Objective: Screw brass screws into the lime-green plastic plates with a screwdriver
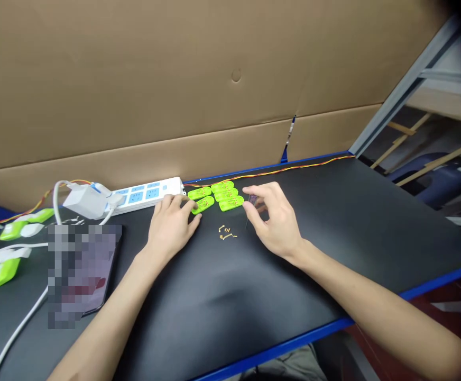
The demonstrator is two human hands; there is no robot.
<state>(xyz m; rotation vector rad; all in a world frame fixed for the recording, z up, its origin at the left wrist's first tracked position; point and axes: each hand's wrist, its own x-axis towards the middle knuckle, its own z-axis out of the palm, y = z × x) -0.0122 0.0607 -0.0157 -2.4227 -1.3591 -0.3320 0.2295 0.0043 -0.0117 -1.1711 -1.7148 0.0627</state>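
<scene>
My left hand [172, 222] lies on the black table with its fingers spread, the fingertips at the edge of a bright green oval shell [203, 204]. To the right of it, my right hand [276, 219] is curled, thumb and fingers around a small purple-handled tool [252, 199] with a thin dark shaft pointing down; its exact kind is hard to make out. More green shells [223, 194] with small metal parts inside lie in rows between my hands. Several small brass-coloured pieces [227, 233] are scattered in front of the shells.
A white power strip [147, 197] with a plugged-in white charger [85, 201] lies behind my left hand. A partly pixelated tablet-like device [91, 275] is at left, near green-and-white pieces [4, 272] and white cables. A cardboard wall [199, 95] stands behind; a blue edge [294, 344] borders the table.
</scene>
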